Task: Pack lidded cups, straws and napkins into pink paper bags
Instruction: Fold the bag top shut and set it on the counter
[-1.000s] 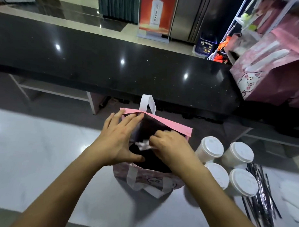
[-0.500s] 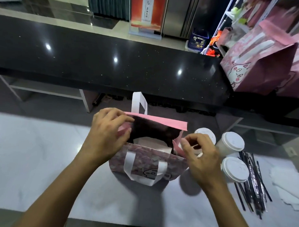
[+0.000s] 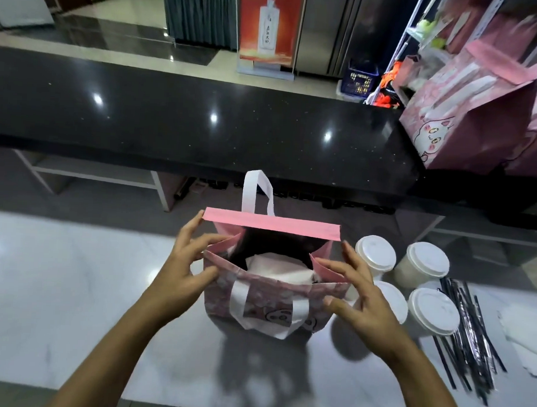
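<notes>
We note a pink paper bag [image 3: 266, 298] standing upright on the white marble counter [image 3: 57, 286], its mouth open, one white handle [image 3: 257, 192] rising from the far rim and another white handle [image 3: 267, 314] hanging down the near face. Inside the bag we see white napkins [image 3: 276, 268] lying near the top; whatever sits beneath them is hidden. The left hand [image 3: 186, 267] rests at the bag's left end, fingers spread and fairly straight, fingertips touching the folded-in side panel and the far pink flap, thumb against the near wall; we see no closed grip there. The right hand [image 3: 354, 294] mirrors it at the right end, fingers extended along the tucked side panel, thumb lying against the near right corner, again pressing rather than clasping. Just right of the bag stand four lidded cups [image 3: 424, 265] in a tight cluster, the nearer left one partly hidden behind the right hand. Beside them, further right, lies a loose bundle of wrapped dark straws [image 3: 467, 332], and at the counter's right edge a stack of white napkins [image 3: 522, 340]. Beyond runs a raised black counter [image 3: 187, 119], with other pink bags [image 3: 471, 120] on its right end.
</notes>
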Demonstrator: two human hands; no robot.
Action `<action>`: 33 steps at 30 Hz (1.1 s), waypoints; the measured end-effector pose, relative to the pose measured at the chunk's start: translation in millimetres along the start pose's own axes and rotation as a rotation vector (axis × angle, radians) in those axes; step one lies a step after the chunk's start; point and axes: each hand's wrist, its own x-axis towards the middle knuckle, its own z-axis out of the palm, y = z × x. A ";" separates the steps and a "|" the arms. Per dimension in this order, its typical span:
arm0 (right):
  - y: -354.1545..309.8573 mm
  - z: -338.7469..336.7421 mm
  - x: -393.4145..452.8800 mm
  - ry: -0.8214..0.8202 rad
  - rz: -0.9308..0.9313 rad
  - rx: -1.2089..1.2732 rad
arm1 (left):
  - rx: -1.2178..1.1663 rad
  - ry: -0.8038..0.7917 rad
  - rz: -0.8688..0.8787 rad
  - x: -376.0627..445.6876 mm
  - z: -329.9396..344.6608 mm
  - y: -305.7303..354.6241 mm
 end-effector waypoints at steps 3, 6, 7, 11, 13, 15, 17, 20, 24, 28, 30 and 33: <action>1.0 -4.9 15.6 0.017 -0.006 0.054 | 0.013 -0.006 0.006 15.0 0.6 -2.1; 9.8 -6.1 30.7 0.033 -0.028 0.056 | -0.023 -0.016 -0.007 26.5 0.9 -4.4; 12.8 -6.6 34.7 0.049 -0.023 0.067 | -0.028 -0.010 -0.006 28.8 1.1 -5.4; 8.4 -6.9 46.0 0.088 -0.033 0.084 | -0.052 0.025 -0.026 36.5 2.5 -8.3; 8.4 -8.9 51.8 0.076 -0.033 0.119 | -0.040 0.041 -0.009 41.5 3.5 -12.6; 12.5 -10.3 57.5 0.069 -0.031 0.098 | -0.025 0.067 0.017 45.6 4.9 -16.5; 15.0 -11.7 62.9 0.090 -0.008 0.094 | -0.011 0.094 0.029 48.6 5.3 -17.4; 19.2 -13.5 69.6 0.165 -0.014 0.088 | -0.014 0.127 0.018 51.2 5.6 -16.2; 29.9 -8.7 74.7 0.270 -0.032 0.120 | -0.060 0.161 -0.009 52.8 8.0 -14.6; 33.9 -1.1 74.4 0.363 -0.031 0.187 | -0.176 0.207 -0.079 53.8 9.0 -18.8; 32.5 0.6 73.3 0.387 -0.020 0.211 | -0.207 0.258 -0.112 54.9 9.6 -20.7; 30.4 1.2 75.7 0.405 -0.014 0.236 | -0.282 0.315 -0.143 56.2 12.1 -18.1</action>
